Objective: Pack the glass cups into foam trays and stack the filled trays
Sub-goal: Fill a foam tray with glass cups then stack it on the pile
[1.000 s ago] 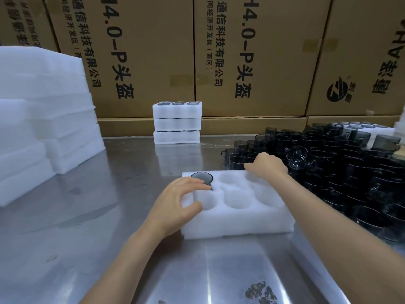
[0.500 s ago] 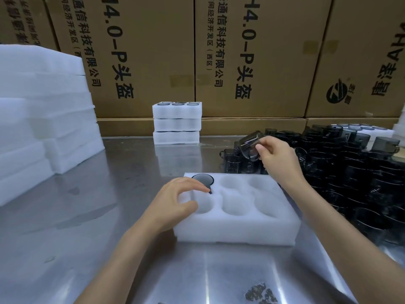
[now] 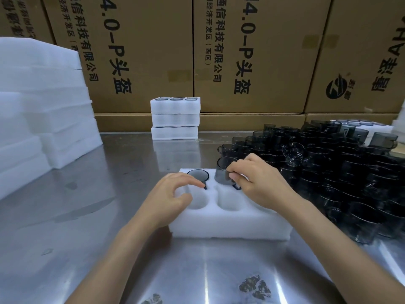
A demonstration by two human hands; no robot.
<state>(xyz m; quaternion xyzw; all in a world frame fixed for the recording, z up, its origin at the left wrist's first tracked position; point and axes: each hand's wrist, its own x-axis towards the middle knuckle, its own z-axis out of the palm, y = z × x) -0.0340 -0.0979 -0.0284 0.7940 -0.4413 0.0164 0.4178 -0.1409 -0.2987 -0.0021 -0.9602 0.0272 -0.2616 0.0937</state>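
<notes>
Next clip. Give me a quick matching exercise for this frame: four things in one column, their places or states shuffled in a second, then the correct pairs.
Things
1. right hand
2. left hand
3. seated cup
4. three-tray stack

Places or states
A. at the table's far edge, against the cardboard boxes
B. already sunk in the far-left pocket of the foam tray
C. grips a dark glass cup over the far middle pocket
D. rests on the tray's left end, holding nothing

Pairs: 1-C, 2-D, 3-B, 4-A
</notes>
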